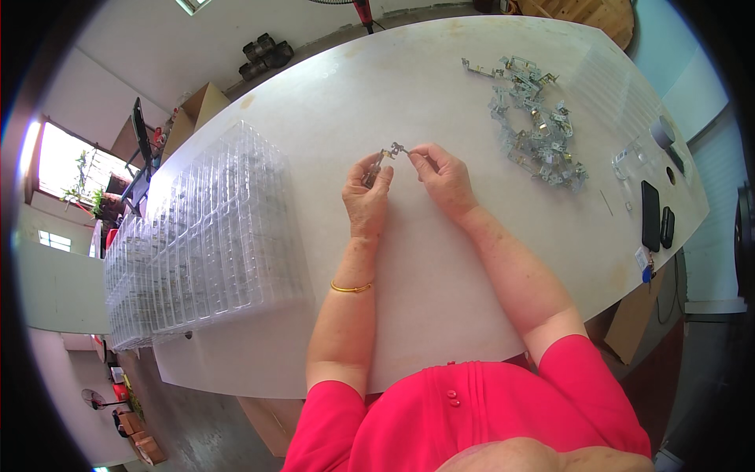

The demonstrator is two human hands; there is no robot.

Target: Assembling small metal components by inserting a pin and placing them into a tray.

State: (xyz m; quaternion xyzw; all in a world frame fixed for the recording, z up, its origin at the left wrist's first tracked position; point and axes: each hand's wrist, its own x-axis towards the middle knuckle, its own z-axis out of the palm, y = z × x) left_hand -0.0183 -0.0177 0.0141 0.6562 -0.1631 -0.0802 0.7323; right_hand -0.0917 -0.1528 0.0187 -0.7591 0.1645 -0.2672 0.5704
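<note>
Well in from the near edge of the white table [330, 94], the left hand [366, 195] and right hand [447, 182] pinch small silver-brass metalwork [387, 154] between fingertips, seemingly for steadiness

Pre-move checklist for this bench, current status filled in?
1. Left hand gripping the small metal part: ok, pinched between thumb and fingers.
2. Right hand on the work: ok, thumb and fingers at the right end of the metal.
3. Held metal one piece or two joined: cannot tell, too small.
4. Loose metal parts neatly laid out: not ok, jumbled heap at the right.
5. Stacked clear plastic trays apart from the left hand: ok, at the left.
6. Black phone away from both hands: ok, near the right table edge.
</note>
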